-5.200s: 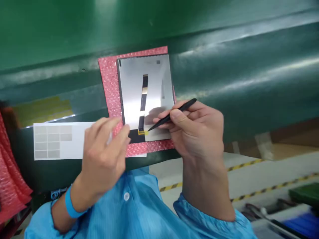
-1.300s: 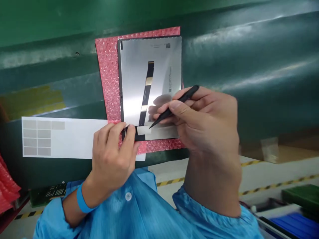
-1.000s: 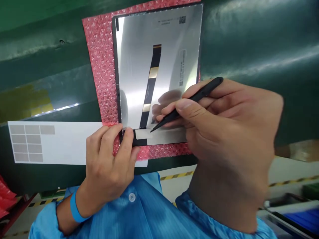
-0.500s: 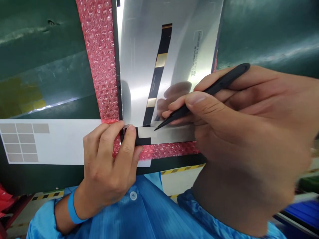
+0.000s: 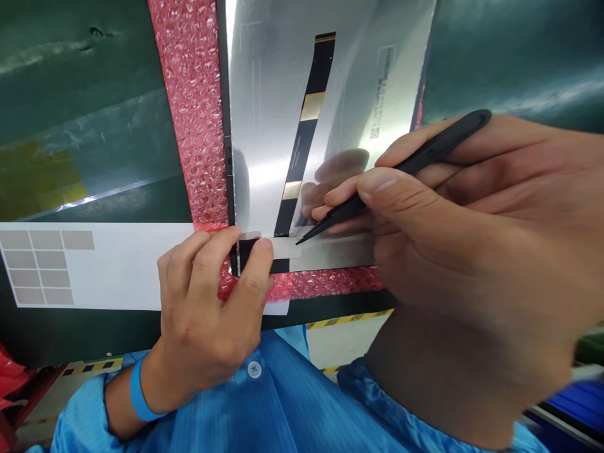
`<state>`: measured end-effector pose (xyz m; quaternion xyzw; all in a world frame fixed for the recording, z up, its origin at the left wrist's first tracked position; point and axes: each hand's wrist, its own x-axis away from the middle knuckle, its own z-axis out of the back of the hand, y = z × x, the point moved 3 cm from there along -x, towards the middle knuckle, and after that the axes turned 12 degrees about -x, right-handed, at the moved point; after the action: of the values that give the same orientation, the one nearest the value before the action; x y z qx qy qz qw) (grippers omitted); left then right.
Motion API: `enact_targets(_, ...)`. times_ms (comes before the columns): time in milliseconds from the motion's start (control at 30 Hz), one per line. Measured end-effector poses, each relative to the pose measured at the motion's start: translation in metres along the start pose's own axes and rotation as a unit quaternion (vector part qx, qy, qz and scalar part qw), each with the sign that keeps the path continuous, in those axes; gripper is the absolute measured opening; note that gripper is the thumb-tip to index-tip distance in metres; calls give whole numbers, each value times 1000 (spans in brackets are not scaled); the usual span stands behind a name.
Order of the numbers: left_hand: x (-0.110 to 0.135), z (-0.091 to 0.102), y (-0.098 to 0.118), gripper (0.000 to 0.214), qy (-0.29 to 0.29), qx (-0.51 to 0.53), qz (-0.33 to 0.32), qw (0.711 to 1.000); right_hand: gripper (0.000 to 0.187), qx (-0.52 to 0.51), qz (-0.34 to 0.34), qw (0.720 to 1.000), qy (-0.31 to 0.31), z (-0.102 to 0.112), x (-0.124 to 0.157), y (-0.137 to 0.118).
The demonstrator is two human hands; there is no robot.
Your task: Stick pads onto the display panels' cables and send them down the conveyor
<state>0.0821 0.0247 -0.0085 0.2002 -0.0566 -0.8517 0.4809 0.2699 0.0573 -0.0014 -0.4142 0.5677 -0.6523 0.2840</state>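
Tweezers (image 5: 406, 167), black, pinched in our right hand (image 5: 472, 251) between thumb and forefinger. Tip touches the grey tape strip (image 5: 285, 247) just left of that grip. Strip lies along the near edge of the silver display panel (image 5: 264, 126), across the foot of the flex cable (image 5: 306, 126). Our left hand (image 5: 207, 314) grasps nothing: thumb presses flat on the strip's left end, index finger at the panel corner. Pink bubble wrap (image 5: 189, 94) sits under the panel, and a white liner sheet (image 5: 117, 264) runs left of the left hand.
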Motion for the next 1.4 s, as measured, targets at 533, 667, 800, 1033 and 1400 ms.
enact_targets(533,4,-4,6,32,16,-98,-15,995,15,-116,72,987,87,10,-1,14)
enact_targets(667,0,-11,13,45,-36,-142,-49,988,15,-167,79,978,96,10,-4,22)
enact_targets(800,0,-10,15,53,-71,-167,-51,982,17,-167,80,978,93,11,-1,27)
enact_targets(1033,23,17,-7,58,-69,-241,-17,968,13,-175,51,980,75,14,-1,39)
enact_targets(1400,-63,23,-24,72,-154,90,373,910,23,-258,26,964,62,2,3,45)
